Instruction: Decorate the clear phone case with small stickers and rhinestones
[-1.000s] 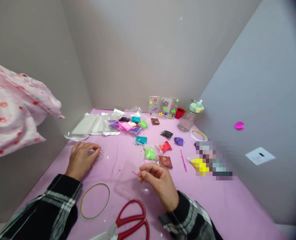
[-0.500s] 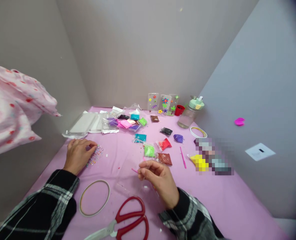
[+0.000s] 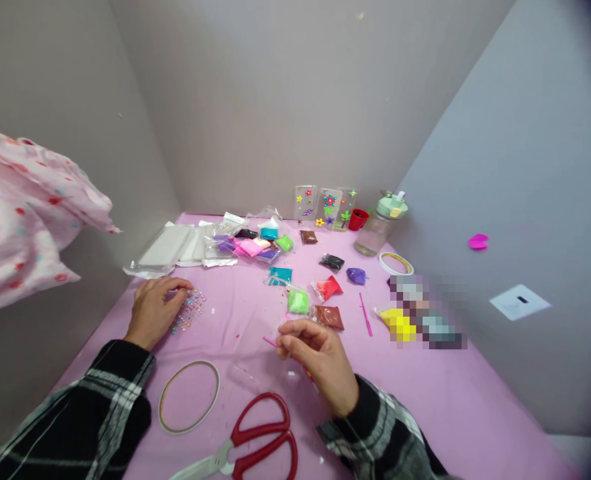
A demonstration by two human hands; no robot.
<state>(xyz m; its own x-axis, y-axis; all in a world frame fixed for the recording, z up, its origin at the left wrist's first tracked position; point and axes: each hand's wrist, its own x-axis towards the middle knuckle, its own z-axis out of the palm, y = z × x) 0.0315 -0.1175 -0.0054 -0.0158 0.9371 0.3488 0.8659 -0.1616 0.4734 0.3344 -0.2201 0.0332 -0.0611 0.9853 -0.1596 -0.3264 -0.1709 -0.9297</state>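
My left hand [image 3: 156, 308] rests at the left on a sheet of small shiny rhinestones [image 3: 191, 310]. Its thumb and index finger are bent and slightly apart over the sheet's far edge, with nothing visible between them. In the middle, my right hand [image 3: 318, 357] pinches a thin pink stick [image 3: 269, 341], whose end pokes out to the left of the fingertips. A clear plastic panel [image 3: 248, 375] lies partly under that hand, with bits of colour showing by the palm. Red-handled scissors [image 3: 260, 433] lie open in front of the right hand, and a tape ring [image 3: 189, 397] sits nearer the left sleeve.
Small bags of coloured clay, among them green [image 3: 298, 301], brown [image 3: 328, 317] and yellow [image 3: 399, 324], lie beyond my right hand. A second pink stick [image 3: 366, 315] is to their right. Decorated clear panels [image 3: 330, 208], a red cup [image 3: 358, 219] and a bottle [image 3: 375, 230] stand behind.
The left thumb and index finger have parted slightly at the rhinestone sheet, and that hand has shifted a touch left. The right hand stays almost still with the pink stick.
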